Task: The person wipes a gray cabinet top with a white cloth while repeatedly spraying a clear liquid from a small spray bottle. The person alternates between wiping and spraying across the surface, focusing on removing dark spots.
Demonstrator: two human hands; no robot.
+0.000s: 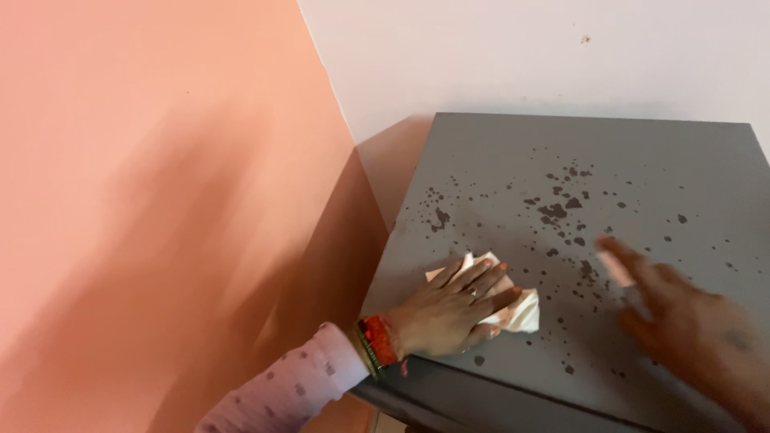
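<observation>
My left hand [453,309] lies flat on a crumpled white cloth [525,313], pressing it onto the grey top [642,152] of a cabinet near its front left corner. The sleeve is pale pink with dots, and red and green bangles ring the wrist. Dark wet spots [561,210] are scattered over the grey top beyond the cloth. My right hand [682,321] hovers blurred over the top's right front part, fingers apart, holding nothing that I can see.
A salmon-coloured wall [160,200] stands close on the left of the cabinet. A white wall [521,56] runs behind it. The cabinet's dark front edge [481,393] is just below my left wrist.
</observation>
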